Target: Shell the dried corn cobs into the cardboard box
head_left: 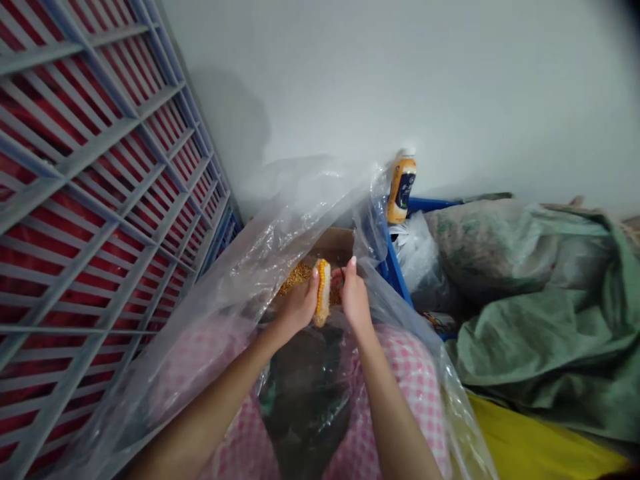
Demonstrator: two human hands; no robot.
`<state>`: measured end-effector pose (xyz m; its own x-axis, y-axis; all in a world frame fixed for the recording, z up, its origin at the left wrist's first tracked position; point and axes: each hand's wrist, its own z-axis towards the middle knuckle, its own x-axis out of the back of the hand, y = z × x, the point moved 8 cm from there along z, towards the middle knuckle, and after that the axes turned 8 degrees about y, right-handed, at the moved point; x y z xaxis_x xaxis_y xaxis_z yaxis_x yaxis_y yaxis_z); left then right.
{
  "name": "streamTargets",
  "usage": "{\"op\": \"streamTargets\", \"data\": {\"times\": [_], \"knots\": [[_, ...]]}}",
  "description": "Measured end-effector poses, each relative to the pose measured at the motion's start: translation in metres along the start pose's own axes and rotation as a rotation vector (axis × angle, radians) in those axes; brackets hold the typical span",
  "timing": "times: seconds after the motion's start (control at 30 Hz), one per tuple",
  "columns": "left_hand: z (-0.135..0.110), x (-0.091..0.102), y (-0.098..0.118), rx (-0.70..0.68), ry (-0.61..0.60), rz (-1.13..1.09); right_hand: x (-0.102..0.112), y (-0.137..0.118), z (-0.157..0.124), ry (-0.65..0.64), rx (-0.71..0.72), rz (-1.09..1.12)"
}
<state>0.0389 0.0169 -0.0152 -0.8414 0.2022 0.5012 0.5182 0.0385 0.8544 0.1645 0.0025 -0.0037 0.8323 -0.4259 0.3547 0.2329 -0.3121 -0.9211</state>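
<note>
My left hand (300, 301) grips a corn cob (323, 293) upright. Yellow kernels cover the cob's left side, while its right side is pale and stripped. Just right of the cob is my right hand (354, 297), with its thumb raised and its fingers curled in. A thin dark edge shows by those fingers, too small to name. Loose corn kernels (299, 277) lie below and behind my hands, by a brown cardboard surface (340, 240). A clear plastic sheet (295, 220) surrounds this spot and drapes over my legs in pink checked cloth (410, 373).
Stacked slatted crates (135, 120) with red contents rise at the left. At the right, a blue crate (397, 270) stands near an orange-labelled bottle (401, 187), a white plastic bag (415, 250) and green sacks (545, 333). Yellow material (530, 440) lies lower right. A white wall (400, 73) is behind.
</note>
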Motion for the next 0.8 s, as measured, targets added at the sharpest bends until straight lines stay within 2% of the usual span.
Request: {"op": "streamTargets", "data": {"times": [0.13,0.3,0.43,0.53,0.8], "knots": [[-0.004,-0.002,0.006,-0.063,-0.001,0.179,-0.007,-0.009,-0.007,0.000,0.083,-0.009],[-0.011,-0.009,0.013,-0.165,0.057,0.104,-0.010,-0.007,-0.011,0.086,0.057,0.033],[-0.012,-0.012,0.006,-0.105,0.127,0.039,-0.013,-0.004,-0.012,0.091,0.026,0.092],[-0.012,-0.014,0.004,-0.087,0.123,0.025,-0.016,-0.001,-0.012,0.087,0.002,0.087],[-0.022,-0.007,0.011,-0.108,0.144,-0.050,-0.008,-0.011,-0.015,0.107,0.190,0.040]]}}
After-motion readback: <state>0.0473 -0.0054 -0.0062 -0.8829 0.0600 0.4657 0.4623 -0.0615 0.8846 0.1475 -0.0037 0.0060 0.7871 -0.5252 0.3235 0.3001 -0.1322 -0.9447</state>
